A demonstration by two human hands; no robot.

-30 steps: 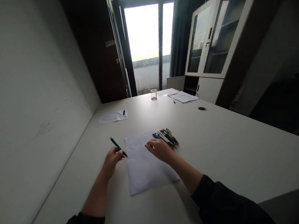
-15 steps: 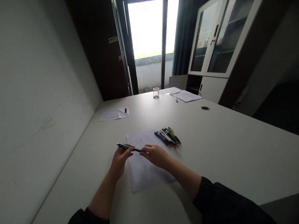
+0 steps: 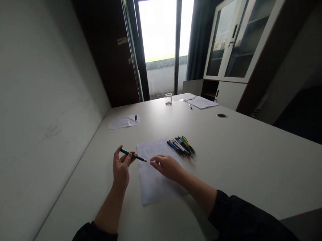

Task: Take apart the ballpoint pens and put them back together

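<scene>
My left hand [image 3: 121, 170] grips a green pen [image 3: 129, 154] with a dark lower end, between thumb and fingers, one finger up at its rear end. The pen slants down to the right, its tip pointing at my right hand [image 3: 166, 166]. That hand hovers over a sheet of lined paper [image 3: 151, 183], thumb and index finger slightly apart, just short of the tip. Whether anything tiny lies at those fingertips is too small to tell. A bunch of several pens [image 3: 181, 147], blue, white, green and yellow among them, lies by the paper's upper right corner.
Farther back on the white table [image 3: 234, 156] stand a clear glass [image 3: 168, 99] and, right of it, a stack of papers [image 3: 202, 102] with a pen [image 3: 190, 106]. Another sheet [image 3: 124, 122] lies at the left. A round cable hole [image 3: 221, 115] is at the right.
My left hand has moved left with the green pen and raised its rear end. The pen's tip has come away from my right hand's fingers, and that hand has stayed put.
</scene>
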